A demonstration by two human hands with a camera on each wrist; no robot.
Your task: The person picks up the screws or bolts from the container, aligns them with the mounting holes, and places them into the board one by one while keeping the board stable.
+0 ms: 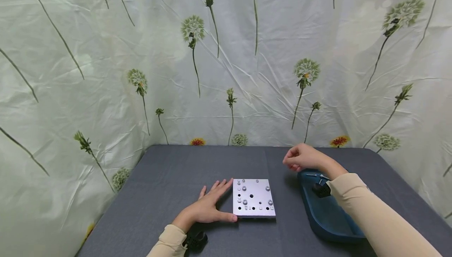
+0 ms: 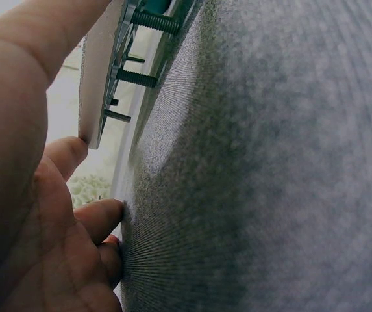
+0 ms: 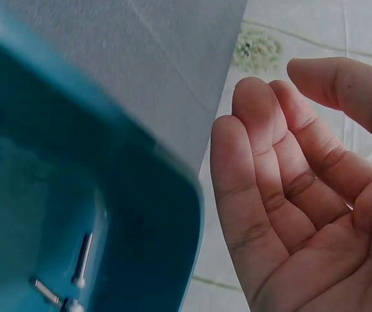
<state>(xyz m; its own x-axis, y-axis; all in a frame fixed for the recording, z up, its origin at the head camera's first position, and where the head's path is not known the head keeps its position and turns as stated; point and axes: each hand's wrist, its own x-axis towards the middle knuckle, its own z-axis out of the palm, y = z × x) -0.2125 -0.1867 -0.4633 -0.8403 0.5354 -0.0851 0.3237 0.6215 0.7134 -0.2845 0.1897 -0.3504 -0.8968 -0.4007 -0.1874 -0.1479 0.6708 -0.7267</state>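
A silvery metal plate (image 1: 257, 192) with dark holes and several screw heads lies mid-table. Threaded screws (image 2: 137, 77) stick out beneath it in the left wrist view, and there is a gap between plate and tabletop. My left hand (image 1: 212, 205) is at the plate's left side, fingers spread and mostly straight. Its thumb touches the near left corner, while the index fingertip is at the far left corner. My right hand (image 1: 304, 158) hovers by the far left corner of a blue tray (image 1: 311, 219). Its fingers are loosely bent, and the right wrist view shows the palm bare.
Inside the tray lie a few small screws (image 3: 84, 261); the right forearm passes over the tray and hides part of it. Dark grey cloth covers the tabletop (image 1: 197, 163). A pale curtain (image 1: 247, 68) with dandelion prints hangs behind the table and along its sides.
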